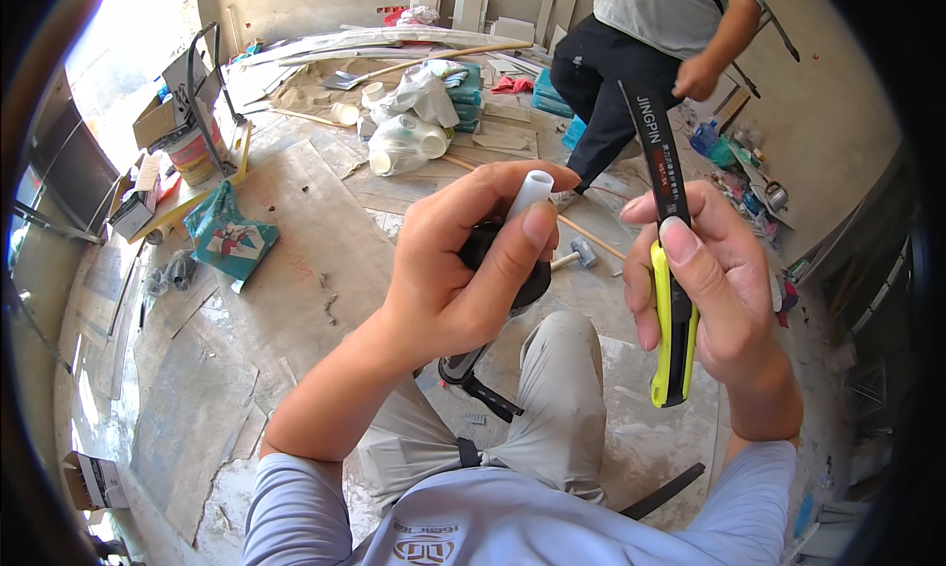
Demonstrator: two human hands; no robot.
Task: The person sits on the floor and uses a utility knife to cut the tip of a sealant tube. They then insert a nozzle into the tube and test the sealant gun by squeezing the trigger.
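Note:
My left hand (pixel 463 261) is closed around a short white plastic tube (pixel 532 194), its open end pointing up. A black rounded object (pixel 530 288) shows behind the fingers of that hand; its kind is hidden. Below it a grey-and-black jointed part (pixel 478 384) hangs over my lap, and I cannot tell whether they are joined. In my right hand (pixel 719 280) is a yellow-green and black utility knife (pixel 675 339), upright. A long black printed strip with a slanted tip (pixel 650 142) rises in line with its handle, pinched under the thumb; blade or sleeve, I cannot tell.
Another person (pixel 631 83) stands at the far right. A hammer (pixel 583 253) lies on the floor ahead, with a shovel (pixel 345 78) and white-bagged containers (pixel 404 142) beyond. A teal bag (pixel 232 233) and a hand cart (pixel 212 103) are at left. A dark strip (pixel 665 492) lies beside me.

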